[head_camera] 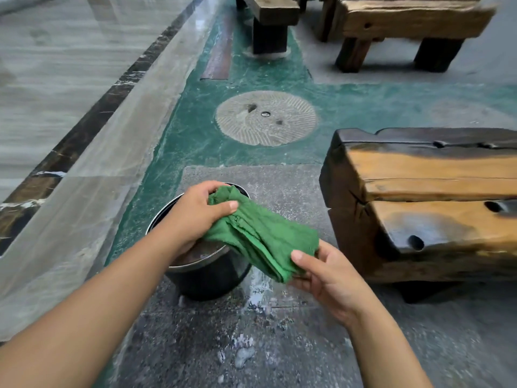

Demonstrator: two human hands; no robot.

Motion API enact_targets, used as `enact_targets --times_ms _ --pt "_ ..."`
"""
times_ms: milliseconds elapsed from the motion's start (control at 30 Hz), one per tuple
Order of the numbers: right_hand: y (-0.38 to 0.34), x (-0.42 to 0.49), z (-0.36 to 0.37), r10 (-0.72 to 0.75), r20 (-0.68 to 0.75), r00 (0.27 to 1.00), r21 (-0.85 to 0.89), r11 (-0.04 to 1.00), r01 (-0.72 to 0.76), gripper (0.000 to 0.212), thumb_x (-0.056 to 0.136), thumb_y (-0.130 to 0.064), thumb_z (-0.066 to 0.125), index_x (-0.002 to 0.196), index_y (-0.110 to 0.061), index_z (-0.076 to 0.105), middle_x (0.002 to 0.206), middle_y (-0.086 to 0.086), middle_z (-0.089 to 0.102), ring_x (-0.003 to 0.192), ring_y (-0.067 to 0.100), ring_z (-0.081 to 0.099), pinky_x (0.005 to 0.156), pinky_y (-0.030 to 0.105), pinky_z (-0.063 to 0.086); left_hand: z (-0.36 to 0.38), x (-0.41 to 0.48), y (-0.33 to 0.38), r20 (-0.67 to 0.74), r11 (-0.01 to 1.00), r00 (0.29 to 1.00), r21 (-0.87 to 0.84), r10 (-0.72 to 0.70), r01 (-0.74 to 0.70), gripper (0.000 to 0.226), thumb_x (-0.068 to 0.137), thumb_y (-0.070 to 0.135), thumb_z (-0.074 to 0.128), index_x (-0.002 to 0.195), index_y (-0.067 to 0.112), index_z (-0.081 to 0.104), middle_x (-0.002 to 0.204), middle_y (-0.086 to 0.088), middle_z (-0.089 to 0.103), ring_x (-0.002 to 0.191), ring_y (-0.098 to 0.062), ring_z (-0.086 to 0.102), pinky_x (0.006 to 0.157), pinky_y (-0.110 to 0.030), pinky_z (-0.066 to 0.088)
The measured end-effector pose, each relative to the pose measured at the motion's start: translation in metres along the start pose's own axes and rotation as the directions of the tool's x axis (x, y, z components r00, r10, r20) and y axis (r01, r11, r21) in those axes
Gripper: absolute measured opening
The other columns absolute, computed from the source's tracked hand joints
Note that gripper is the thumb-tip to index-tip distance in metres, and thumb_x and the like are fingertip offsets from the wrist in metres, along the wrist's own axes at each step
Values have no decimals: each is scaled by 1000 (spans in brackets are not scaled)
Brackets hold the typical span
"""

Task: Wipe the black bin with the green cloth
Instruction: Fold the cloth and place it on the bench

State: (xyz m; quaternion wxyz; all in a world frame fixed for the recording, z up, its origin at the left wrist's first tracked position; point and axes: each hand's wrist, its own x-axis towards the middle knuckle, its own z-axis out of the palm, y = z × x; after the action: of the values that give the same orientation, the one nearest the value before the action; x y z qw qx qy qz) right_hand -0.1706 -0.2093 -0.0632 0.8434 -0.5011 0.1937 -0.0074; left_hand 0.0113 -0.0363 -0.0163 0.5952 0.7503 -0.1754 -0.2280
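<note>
A round black bin [208, 281] with a metal rim stands on the stone floor below my hands. The green cloth [260, 236] is folded and stretched over the bin's top and right side. My left hand [195, 214] grips the cloth's bunched far end above the bin's opening. My right hand [327, 275] pinches the cloth's near end, just right of the bin. Much of the bin's top is hidden by my left hand and the cloth.
A heavy wooden bench [425, 203] stands close on the right. More wooden benches [405, 26] stand further back. A round stone disc [265, 117] is set in the green floor strip ahead. A glossy marble ledge [84, 163] runs along the left. Pale debris [243, 354] lies on the floor nearby.
</note>
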Motion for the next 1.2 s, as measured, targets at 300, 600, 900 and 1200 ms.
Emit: enact_targets --times_ms 300,600,900,1200 --pt "-110 -23 -34 -377 -366 851 -298 914 276 22 81 -3 62 85 -22 73 79 -1 76 72 16 69 60 28 54 63 32 80 247 984 961 100 122 -150 9 85 3 70 89 4 63 80 -11 68 72 -19 64 71 -30 52" --pt "-192 -35 -137 -419 -562 714 -472 870 139 14 89 -3 63 79 -14 65 80 10 64 60 19 60 49 24 46 196 60 122 73 981 987 128 141 -149 38 81 20 77 106 -4 64 111 -23 70 104 -39 67 94 -52 53" --pt "-189 -9 -179 -619 -545 565 -824 520 -226 32 83 -30 71 110 -14 63 108 11 71 104 33 63 78 34 43 247 70 96 -79 858 970 487 230 -164 32 85 34 71 98 13 51 97 -6 58 84 -24 51 67 -32 33" --pt "-174 -12 -189 -718 -425 551 -905 324 -276 40 84 -40 71 112 -14 56 108 9 63 100 30 59 75 37 43 235 64 76 -125 945 991 327 54 -10 41 82 40 73 101 16 46 105 -10 60 93 -32 59 74 -42 46"
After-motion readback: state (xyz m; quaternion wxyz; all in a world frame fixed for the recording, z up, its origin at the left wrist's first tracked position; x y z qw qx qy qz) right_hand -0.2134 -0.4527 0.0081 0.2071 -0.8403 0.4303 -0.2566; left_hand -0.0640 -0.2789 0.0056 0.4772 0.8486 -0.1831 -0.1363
